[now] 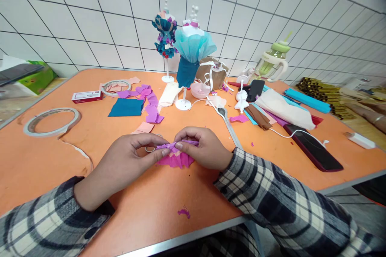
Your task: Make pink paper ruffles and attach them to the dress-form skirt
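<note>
Near the middle of the orange table [211, 204], my left hand [126, 160] pinches the left end of a pleated purple paper strip [176, 160] between thumb and fingers. My right hand [203, 147] grips the same strip at its upper edge, thumb on top. The strip's gathered edge runs between both hands, and its magenta frill hangs below. Just behind my hands lie a peach paper piece [144, 127] and purple paper pieces [153, 108]. A small purple scrap [183, 213] is on the table in front.
Two tape rolls [30, 124] and a teal sheet [126, 107] lie left. Behind stand two small dress forms [192, 58]. On the right are scissors [230, 128], folded papers [285, 108], a phone [316, 150] and a bottle [269, 62].
</note>
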`<state>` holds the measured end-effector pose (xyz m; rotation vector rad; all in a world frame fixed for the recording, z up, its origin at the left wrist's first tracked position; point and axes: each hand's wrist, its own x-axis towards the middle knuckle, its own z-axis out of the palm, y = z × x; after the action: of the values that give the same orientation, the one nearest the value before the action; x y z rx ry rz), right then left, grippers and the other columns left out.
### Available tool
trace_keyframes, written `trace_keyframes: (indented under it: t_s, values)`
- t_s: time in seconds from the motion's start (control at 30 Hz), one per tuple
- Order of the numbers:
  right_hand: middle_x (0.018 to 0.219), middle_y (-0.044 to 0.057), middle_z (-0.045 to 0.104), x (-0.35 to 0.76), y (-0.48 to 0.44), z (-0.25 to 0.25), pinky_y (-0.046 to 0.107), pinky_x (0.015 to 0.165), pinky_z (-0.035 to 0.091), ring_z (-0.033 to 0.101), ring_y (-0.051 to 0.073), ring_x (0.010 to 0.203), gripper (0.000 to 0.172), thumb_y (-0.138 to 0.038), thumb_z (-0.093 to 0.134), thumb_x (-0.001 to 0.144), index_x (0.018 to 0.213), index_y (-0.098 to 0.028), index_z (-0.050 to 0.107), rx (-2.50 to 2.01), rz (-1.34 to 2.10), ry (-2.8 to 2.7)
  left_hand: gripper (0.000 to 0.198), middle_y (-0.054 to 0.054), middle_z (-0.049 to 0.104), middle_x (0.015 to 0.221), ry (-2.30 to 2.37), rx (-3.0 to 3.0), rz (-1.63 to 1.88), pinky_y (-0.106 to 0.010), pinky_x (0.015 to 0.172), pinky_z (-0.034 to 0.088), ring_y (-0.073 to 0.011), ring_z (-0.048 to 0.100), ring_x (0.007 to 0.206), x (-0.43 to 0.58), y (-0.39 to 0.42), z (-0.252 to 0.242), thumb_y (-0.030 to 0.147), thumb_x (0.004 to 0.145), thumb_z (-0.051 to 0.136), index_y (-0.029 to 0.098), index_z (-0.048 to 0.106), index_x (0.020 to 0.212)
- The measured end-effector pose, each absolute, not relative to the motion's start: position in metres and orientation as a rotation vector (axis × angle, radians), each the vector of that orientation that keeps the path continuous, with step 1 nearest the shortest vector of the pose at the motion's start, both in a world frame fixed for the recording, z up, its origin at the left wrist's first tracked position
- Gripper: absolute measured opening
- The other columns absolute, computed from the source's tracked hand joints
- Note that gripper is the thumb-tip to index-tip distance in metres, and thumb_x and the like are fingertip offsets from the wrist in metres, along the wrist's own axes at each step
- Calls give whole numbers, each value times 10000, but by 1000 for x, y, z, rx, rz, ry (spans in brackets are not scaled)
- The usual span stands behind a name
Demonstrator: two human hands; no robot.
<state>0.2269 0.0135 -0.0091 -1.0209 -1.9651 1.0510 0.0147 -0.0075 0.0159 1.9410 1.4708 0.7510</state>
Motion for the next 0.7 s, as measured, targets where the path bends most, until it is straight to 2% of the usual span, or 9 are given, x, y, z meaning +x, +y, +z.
trace_keyframes:
  t_s: [0.17, 0.3, 0.5, 0.7]
  values:
    - [851, -2, 759, 226, 12, -10, 245, 716, 478, 667, 133, 764, 84, -197, 686, 851, 914, -182, 739, -1018, 1015, -1950, 330, -32, 829, 882, 1454, 1962, 725, -385, 839, 571, -285, 747, 855, 15, -8, 15, 583, 741, 700, 287, 814, 830]
    - [848, -2, 766, 224, 9, -9, 248, 720, 484, 677, 135, 757, 89, -183, 679, 844, 903, -194, 744, -1020, 916, -1958, 394, -40, 830, 977, 1474, 1942, 733, -381, 860, 564, -305, 741, 956, 16, -10, 15, 613, 714, 727, 286, 808, 919]
    - [793, -9, 751, 222, 6, -7, 226, 673, 470, 654, 117, 707, 72, -167, 689, 826, 870, -181, 744, -1029, 925, -1935, 313, -22, 823, 860, 1506, 1977, 737, -383, 834, 562, -285, 747, 842, 12, -11, 17, 571, 786, 646, 295, 794, 781]
    - [792, -10, 740, 222, 7, -9, 236, 671, 477, 654, 123, 704, 71, -196, 693, 835, 886, -190, 743, -1053, 965, -1903, 341, -58, 835, 948, 1391, 1889, 747, -414, 880, 588, -316, 758, 926, 13, -8, 16, 573, 785, 672, 284, 824, 883]
